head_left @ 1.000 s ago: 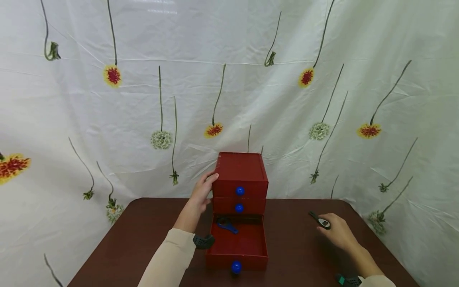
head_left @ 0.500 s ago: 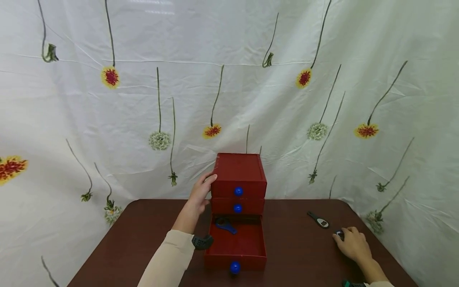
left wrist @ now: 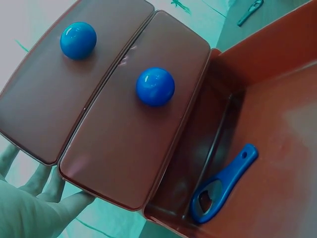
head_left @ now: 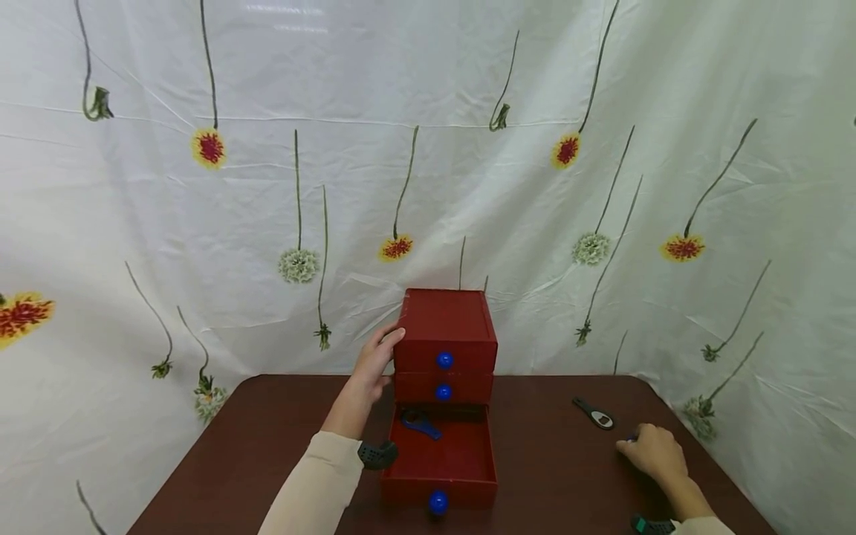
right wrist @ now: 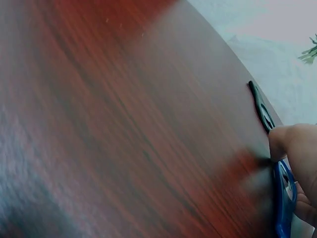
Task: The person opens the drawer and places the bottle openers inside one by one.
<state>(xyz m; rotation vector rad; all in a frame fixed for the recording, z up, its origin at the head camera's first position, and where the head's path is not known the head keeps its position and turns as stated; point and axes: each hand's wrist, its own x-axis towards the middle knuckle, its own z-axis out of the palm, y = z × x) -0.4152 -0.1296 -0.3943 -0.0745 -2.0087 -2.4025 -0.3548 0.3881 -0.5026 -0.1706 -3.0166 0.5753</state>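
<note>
A red drawer cabinet (head_left: pixel 449 319) with blue knobs stands mid-table, its lowest drawer (head_left: pixel 461 453) pulled out. Inside that drawer, toward the back left, lies a blue bottle opener (left wrist: pixel 225 183). My left hand (head_left: pixel 371 364) rests against the cabinet's left side, fingers extended along it and fingertips at the top edge. On the right of the table, my right hand (head_left: pixel 655 453) pinches a second blue bottle opener (right wrist: pixel 284 201) between thumb and fingers; the hand mostly covers it in the head view. Just beyond lies a black bottle opener (head_left: pixel 594 414).
The dark brown wooden table (head_left: pixel 542 475) has rounded far corners. Right behind it hangs a white curtain (head_left: pixel 521 186) printed with flowers. The two upper drawers, with knobs (left wrist: pixel 155 87) facing me, are closed.
My right hand let go of the black bottle opener, leaving it on the table, then moved right and nearer to me onto the blue one. My left hand has stayed put.
</note>
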